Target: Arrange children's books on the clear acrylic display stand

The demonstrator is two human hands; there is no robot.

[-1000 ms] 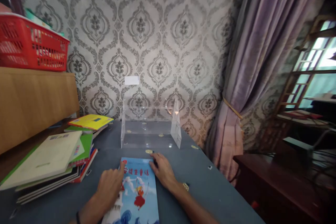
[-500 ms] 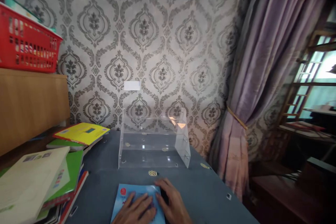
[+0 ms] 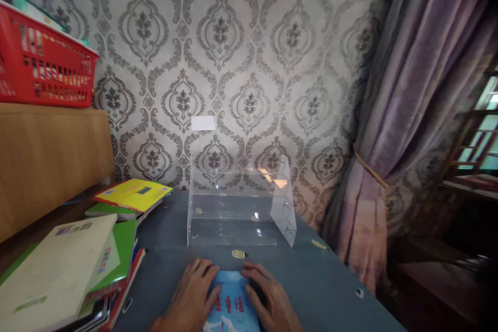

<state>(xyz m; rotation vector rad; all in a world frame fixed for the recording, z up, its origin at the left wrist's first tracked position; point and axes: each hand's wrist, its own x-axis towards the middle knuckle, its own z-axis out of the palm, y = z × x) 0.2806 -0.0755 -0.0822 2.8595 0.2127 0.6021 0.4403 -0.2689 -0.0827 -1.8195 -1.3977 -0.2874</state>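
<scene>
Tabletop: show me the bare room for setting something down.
The tabletop is bare from the right hand to its own right edge, and between the left hand and the book pile. A narrower strip separates the clear rack and blue book. Crowded: the left side, under the pile, and around the hands.

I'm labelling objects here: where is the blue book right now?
In the head view, the blue book is at bottom centre on the table, between the left hand and right hand, in front of the clear rack.

Noted left hand [image 3: 192, 293] and right hand [image 3: 272, 298] at opposite edges of blue book [image 3: 232, 290] on table [image 3: 322, 290]; observed clear rack [image 3: 237, 207] beyond, book stack [image 3: 62, 264] leftward.
</scene>
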